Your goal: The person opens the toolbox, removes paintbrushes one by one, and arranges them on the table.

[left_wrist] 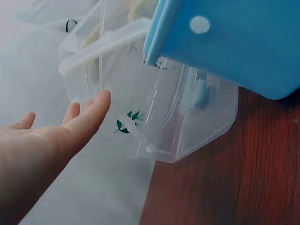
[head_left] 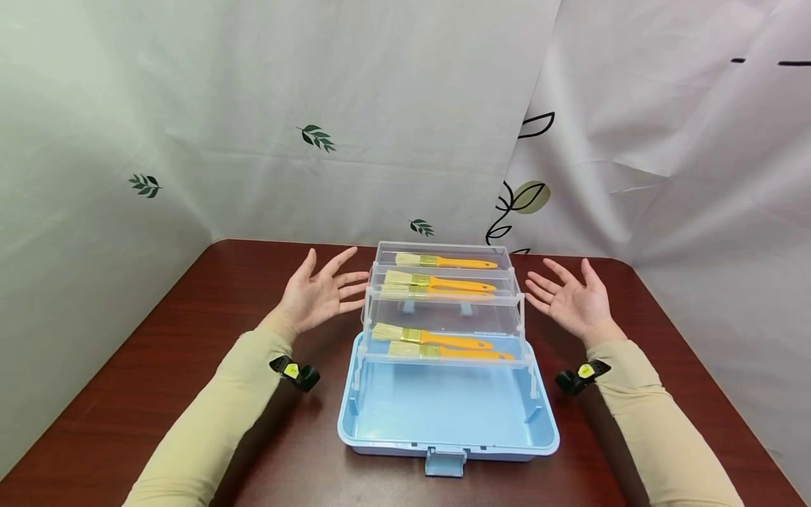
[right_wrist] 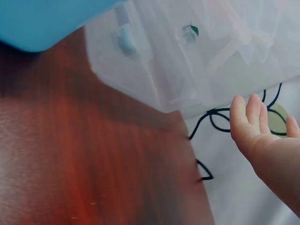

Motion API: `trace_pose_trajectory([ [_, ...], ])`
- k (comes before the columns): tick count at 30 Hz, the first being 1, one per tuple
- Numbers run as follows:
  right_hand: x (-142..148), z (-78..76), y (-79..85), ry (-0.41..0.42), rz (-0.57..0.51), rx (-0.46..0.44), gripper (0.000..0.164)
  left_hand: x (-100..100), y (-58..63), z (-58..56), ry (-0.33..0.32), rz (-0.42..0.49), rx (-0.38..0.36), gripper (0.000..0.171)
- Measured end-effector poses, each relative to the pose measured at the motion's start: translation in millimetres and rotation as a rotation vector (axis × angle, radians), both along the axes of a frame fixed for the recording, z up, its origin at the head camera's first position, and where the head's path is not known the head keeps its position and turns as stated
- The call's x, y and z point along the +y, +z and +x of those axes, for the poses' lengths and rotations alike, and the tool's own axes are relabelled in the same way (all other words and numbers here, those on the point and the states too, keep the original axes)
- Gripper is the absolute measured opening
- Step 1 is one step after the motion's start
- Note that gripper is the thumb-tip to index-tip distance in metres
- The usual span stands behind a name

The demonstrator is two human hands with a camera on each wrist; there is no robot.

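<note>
A light blue storage box (head_left: pixel 437 415) stands opened on the table, its clear stepped trays (head_left: pixel 443 317) raised toward the back. Several paintbrushes with yellow handles (head_left: pixel 465 263) and pale bristles lie in the trays, bristles to the left. My left hand (head_left: pixel 319 290) is held at the left side of the trays, palm up, fingers spread and holding nothing. On the other side my right hand (head_left: pixel 573 299) mirrors it, fingers extended, also holding nothing. The wrist views show each hand (left_wrist: pixel 70 126) beside the clear plastic lid (left_wrist: pixel 206 117).
The box's front latch (head_left: pixel 445 462) hangs down at the near edge. Dark red-brown wood makes up the table (head_left: pixel 158 352). Behind it hangs a white curtain (head_left: pixel 380 176) printed with leaves. A black strap with a camera (head_left: pixel 295 373) sits on each sleeved wrist.
</note>
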State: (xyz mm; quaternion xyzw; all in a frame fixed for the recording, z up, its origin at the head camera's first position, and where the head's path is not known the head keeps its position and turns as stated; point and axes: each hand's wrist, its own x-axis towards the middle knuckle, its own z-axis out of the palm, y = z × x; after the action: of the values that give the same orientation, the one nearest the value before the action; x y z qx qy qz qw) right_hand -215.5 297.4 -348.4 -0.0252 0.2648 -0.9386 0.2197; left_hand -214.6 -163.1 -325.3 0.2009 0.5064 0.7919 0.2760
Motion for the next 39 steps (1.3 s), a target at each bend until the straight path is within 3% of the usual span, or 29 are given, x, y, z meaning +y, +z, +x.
trace_pose_trajectory([
  [5, 0, -0.8, 10.9, 0.02, -0.035, 0.01, 0.054, 5, 1.9, 5.7, 0.012, -0.109, 0.108, 0.063],
  [11, -5, 1.1, 27.7, 0.004, 0.018, 0.048, 0.054, 11, -0.4, 10.6, 0.038, -0.338, 0.29, 0.058],
  [16, -11, 0.6, 43.3, 0.028, 0.092, 0.111, 0.053, 17, 0.2, 19.1, 0.075, -0.58, 0.43, 0.077],
  [21, -19, -2.6, 60.4, 0.058, 0.185, 0.173, 0.051, 26, 2.2, 26.6, 0.122, -0.783, 0.5, 0.097],
  [29, -41, -11.1, 83.4, 0.09, 0.39, 0.342, 0.049, 33, 4.1, 34.5, 0.137, -0.867, 0.597, 0.103],
  [39, -70, -24.2, 100.3, 0.087, 0.781, 0.439, 0.047, 32, 3.2, 35.1, 0.113, -0.932, 0.582, 0.105],
])
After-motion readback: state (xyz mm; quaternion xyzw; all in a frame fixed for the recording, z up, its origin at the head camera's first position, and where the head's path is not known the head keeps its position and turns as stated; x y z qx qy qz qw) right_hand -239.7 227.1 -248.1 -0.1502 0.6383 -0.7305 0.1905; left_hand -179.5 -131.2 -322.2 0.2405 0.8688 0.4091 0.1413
